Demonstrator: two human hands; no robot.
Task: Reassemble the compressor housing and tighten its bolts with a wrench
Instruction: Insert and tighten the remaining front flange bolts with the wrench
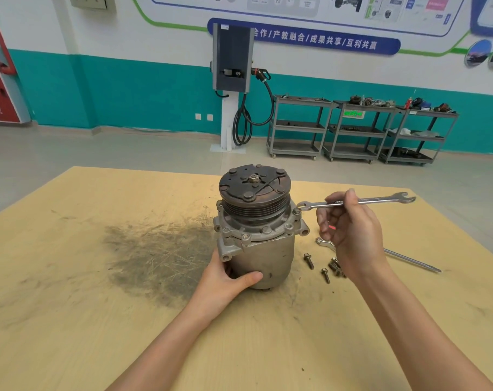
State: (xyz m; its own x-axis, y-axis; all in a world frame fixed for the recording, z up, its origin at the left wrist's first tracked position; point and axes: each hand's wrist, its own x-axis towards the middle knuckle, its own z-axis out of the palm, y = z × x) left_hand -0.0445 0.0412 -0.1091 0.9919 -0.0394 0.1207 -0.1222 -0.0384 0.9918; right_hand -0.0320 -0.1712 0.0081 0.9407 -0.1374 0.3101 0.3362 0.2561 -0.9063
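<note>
Head cam: one compressor (258,221) standing upright mid-bench (70,306), my left hand (228,277) gripping its body at 7 o'clock. Right hand (349,230) pinches one wrench (355,202) at a flange bolt (296,211), 3 o'clock. I count roughly four loose bolts (309,261) beside it.

A white wall (42,29) with a teal lower band (127,91) stands far beyond the hands. A charging post (231,80) and three grey shelf carts (361,131) line it on grey floor (98,153).
</note>
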